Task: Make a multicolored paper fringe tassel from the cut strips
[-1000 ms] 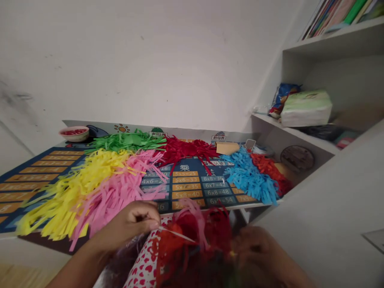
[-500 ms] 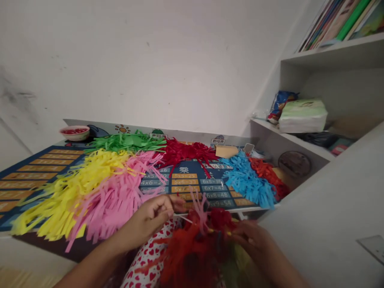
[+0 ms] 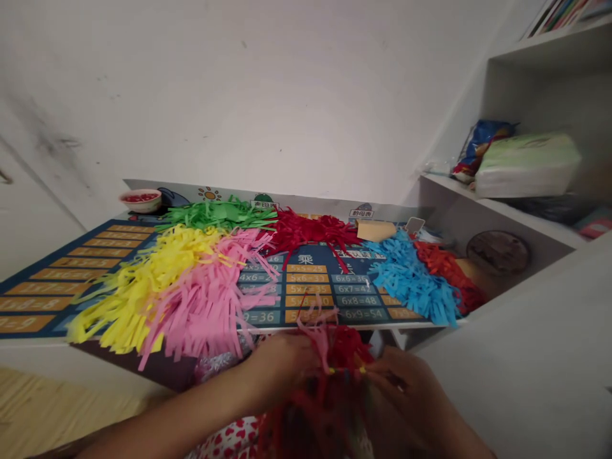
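Note:
Over my lap hangs a bundle of red paper fringe [image 3: 310, 408], blurred and dark in its lower part. Pink paper strips [image 3: 321, 331] stick up from its top, and small yellow bits show along a line across it. My right hand [image 3: 406, 386] pinches the right end of this line, by a yellow bit. On the bundle's left side is my left hand [image 3: 282, 363], its fingers curled in at the strips. What those fingers hold is hidden by the hand and motion blur. Heart-patterned cloth [image 3: 232, 440] shows below my left forearm.
On the desk [image 3: 261, 299], printed with times tables, lie yellow fringe [image 3: 143, 280], pink fringe [image 3: 205, 299], green fringe [image 3: 220, 215], dark red fringe [image 3: 310, 233], blue fringe [image 3: 414, 277] and orange-red fringe [image 3: 444, 271]. A bowl [image 3: 141, 203] stands back left. Shelves [image 3: 507, 210] rise on the right.
My left hand has moved right and down, from pulling a thin white string out to the left to against the bundle. My right hand keeps its pinch. The view has shifted slightly.

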`<state>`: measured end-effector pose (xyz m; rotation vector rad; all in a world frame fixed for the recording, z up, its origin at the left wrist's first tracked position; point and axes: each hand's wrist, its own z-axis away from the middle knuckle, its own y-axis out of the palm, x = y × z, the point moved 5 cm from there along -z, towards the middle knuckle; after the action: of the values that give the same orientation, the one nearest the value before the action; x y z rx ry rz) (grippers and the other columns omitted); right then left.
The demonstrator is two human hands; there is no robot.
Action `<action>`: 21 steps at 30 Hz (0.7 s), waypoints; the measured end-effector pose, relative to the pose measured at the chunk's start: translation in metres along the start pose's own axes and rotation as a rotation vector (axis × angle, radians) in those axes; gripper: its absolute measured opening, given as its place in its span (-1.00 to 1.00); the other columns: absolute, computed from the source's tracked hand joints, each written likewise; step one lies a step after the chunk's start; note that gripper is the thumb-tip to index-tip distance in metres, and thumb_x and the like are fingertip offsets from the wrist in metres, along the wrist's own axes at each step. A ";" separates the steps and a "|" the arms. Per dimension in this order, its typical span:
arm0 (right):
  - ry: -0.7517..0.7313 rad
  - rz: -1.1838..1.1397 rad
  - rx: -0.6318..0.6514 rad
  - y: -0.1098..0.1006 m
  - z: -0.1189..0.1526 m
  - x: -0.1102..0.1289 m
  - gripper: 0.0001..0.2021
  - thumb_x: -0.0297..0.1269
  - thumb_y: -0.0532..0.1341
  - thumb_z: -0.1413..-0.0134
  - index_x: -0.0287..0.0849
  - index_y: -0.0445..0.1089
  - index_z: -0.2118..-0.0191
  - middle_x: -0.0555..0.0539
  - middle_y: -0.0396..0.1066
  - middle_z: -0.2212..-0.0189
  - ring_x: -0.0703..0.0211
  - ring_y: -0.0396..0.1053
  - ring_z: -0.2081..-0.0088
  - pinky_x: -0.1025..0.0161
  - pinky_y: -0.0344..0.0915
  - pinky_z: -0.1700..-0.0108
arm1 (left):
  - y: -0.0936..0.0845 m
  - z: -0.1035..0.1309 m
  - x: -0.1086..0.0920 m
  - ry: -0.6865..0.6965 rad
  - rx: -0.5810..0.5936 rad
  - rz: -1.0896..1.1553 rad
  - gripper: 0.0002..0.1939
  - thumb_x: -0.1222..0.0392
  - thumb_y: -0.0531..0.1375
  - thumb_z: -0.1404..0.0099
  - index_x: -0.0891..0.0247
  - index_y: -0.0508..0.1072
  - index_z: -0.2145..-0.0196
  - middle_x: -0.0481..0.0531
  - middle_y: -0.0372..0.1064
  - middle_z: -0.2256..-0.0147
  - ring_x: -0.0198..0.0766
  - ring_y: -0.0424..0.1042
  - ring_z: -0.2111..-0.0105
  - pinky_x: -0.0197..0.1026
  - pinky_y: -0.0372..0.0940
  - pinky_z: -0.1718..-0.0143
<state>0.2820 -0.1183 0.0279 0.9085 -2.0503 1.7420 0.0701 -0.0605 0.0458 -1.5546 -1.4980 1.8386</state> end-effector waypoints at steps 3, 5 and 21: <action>-0.011 0.012 -0.013 0.000 0.000 -0.002 -0.66 -0.03 0.14 -0.23 -0.10 0.51 0.41 -0.01 0.38 0.54 0.22 0.29 0.50 0.33 0.13 0.46 | -0.002 0.000 0.005 0.017 -0.110 0.041 -0.74 0.30 0.07 -0.34 0.20 0.55 0.37 0.03 0.45 0.36 -0.26 0.40 0.34 -0.30 0.23 0.27; -0.025 0.019 -0.021 0.001 -0.001 -0.002 -0.67 -0.03 0.14 -0.23 -0.10 0.52 0.40 -0.01 0.38 0.55 0.22 0.29 0.52 0.32 0.12 0.47 | -0.008 0.001 0.011 -0.021 -0.201 0.175 -0.68 0.20 0.02 -0.40 0.21 0.55 0.37 0.01 0.43 0.40 -0.29 0.38 0.39 -0.31 0.22 0.30; 0.009 -0.156 0.014 0.020 -0.017 0.001 -0.76 -0.17 0.20 -0.15 -0.12 0.49 0.46 0.00 0.37 0.54 0.22 0.31 0.49 0.34 0.18 0.44 | -0.014 0.043 0.066 -0.612 -0.609 1.174 -0.58 -0.16 0.19 -0.19 0.24 0.37 0.18 -0.29 -0.12 0.66 -0.44 -0.15 0.70 -0.40 -0.17 0.69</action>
<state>0.2657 -0.1012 0.0168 1.0326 -1.9086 1.6769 0.0042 -0.0265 0.0161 -2.7383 -1.5990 2.8312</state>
